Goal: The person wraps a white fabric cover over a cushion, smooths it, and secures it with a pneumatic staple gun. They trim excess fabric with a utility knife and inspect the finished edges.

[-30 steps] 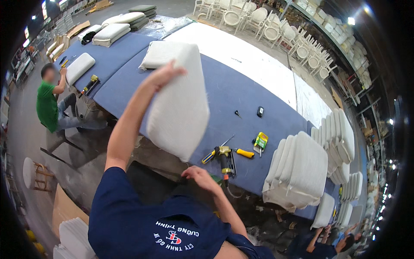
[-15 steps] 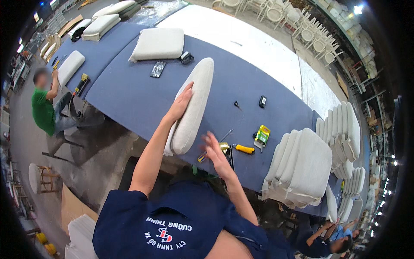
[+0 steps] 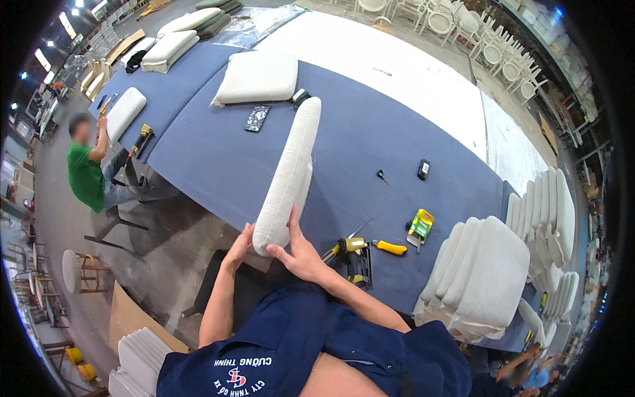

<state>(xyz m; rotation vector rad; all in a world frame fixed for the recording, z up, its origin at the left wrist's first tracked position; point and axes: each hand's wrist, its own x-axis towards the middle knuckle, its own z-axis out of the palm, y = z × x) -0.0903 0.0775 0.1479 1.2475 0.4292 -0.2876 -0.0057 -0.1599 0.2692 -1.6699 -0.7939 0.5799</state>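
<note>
A pale grey fabric seat cushion (image 3: 286, 178) stands on its edge at the near side of the blue-covered table, its long narrow side toward me. My left hand (image 3: 239, 249) holds its near end from the left, the fingers partly hidden. At the right of that same end, my right hand (image 3: 304, 257) presses with the thumb low and the fingers along the side. Just right of my right hand lie a yellow-and-black staple gun (image 3: 357, 246) and a yellow-handled tool (image 3: 390, 247).
A stack of cushions (image 3: 476, 264) stands at the right table edge. Farther off lie a flat cushion (image 3: 258, 77), a phone (image 3: 256, 118), a small black box (image 3: 423, 169) and a green-and-yellow packet (image 3: 421, 227). A person in green (image 3: 86, 169) sits at the left.
My left hand has slid from the cushion's side down to its near end. My right hand has come from the air onto the cushion, which now stands more edge-on.
</note>
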